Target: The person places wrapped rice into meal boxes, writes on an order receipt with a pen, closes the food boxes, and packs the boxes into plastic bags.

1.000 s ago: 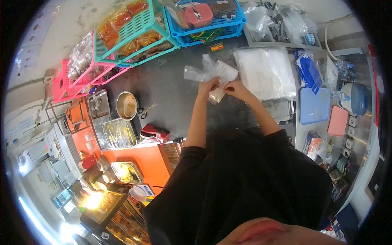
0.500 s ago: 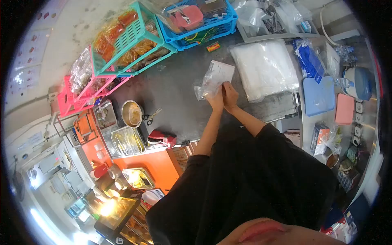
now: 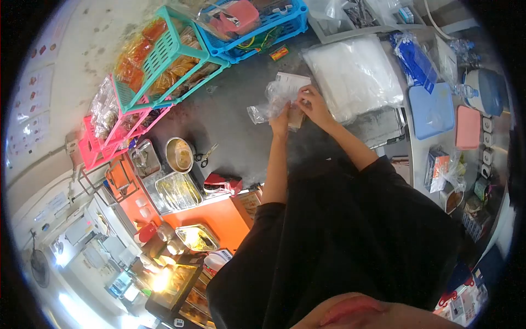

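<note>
My left hand (image 3: 280, 123) grips a crumpled clear plastic bag (image 3: 258, 113) above the dark worktop. Fingers of my right hand (image 3: 316, 106) are pinched at the right side of that bag, close to my left hand. A white printed paper (image 3: 293, 80) shows at the far end of the bag; whether it lies inside or behind the plastic I cannot tell. Between my hands shows a light brown flat piece (image 3: 296, 117), partly hidden. To the right of my hands lies a stack of clear plastic bags (image 3: 353, 77).
Blue (image 3: 257, 46), green (image 3: 161, 60) and pink (image 3: 101, 143) baskets line the back left. Scissors (image 3: 206, 156) lie beside a metal bowl (image 3: 179, 154). A red stapler-like object (image 3: 223, 185) sits at the front edge. Blue tray (image 3: 432, 112) stands at right.
My hands have moved apart a little, the right one opening out from the left and shifting right. The bag is spread further left, and the light brown piece now shows. The view has shifted slightly.
</note>
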### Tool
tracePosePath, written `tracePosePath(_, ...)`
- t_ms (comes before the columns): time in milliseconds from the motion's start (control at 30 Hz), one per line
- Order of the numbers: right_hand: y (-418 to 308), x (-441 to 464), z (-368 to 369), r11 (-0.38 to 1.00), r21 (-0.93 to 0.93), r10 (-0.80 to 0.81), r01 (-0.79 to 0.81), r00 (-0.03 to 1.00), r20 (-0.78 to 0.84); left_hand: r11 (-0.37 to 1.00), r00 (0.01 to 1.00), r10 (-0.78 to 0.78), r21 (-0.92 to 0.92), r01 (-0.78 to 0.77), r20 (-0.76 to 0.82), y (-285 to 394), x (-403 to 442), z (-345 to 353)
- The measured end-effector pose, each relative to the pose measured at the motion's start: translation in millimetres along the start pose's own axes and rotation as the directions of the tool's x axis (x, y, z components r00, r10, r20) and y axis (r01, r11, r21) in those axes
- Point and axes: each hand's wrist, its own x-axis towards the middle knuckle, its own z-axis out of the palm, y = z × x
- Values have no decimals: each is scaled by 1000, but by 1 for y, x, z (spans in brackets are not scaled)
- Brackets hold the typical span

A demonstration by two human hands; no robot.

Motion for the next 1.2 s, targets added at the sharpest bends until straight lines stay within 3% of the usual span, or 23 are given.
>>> tracePosePath(67,11,3,8,993,89,78,-75,996,-34,998,998,57,22,-58,26,6,0,0)
tracePosePath(133,17,5,15,942,242,247,-234,969,-24,999,999,21,42,-22,26,7,0,0)
tracePosePath(200,20,8,19,937,230,280,-264,959,-39,998,1000,-16,59,15,24,5,2,-1)
tracePosePath(333,18,10,21,925,124,368,-358,928,-63,997,995,63,31,-66,79,-4,8,-6)
tracePosePath(400,17,9,18,934,102,348,-341,935,-61,998,994,63,16,-64,89,-6,10,-7)
tracePosePath(500,15,7,14,939,111,333,-327,942,-46,990,1000,-5,139,1,22,-4,10,-7)
tracePosePath(567,16,6,14,934,140,337,-329,941,-37,995,992,78,54,-84,99,-6,11,-7)
tracePosePath(667,19,5,15,928,169,342,-332,939,-35,1000,998,10,26,-12,69,-4,9,-7)
tracePosePath(800,21,4,15,936,130,333,-327,942,-32,997,993,59,-62,-53,98,0,6,-4)
tracePosePath(900,19,5,16,931,151,341,-332,939,-43,995,999,-10,104,5,43,4,5,-3)
tracePosePath(1000,17,6,17,930,157,345,-332,937,-59,997,997,46,51,-49,64,2,4,-2)
tracePosePath(1100,18,7,20,924,169,359,-343,931,-71,988,994,102,113,-107,47,-10,10,-11)
tracePosePath(1167,17,10,18,918,194,367,-347,927,-79,740,832,500,382,-554,239,-13,13,-17)
tracePosePath(1200,17,11,15,911,268,342,-313,937,-67,738,830,502,380,-557,242,-13,18,-20)
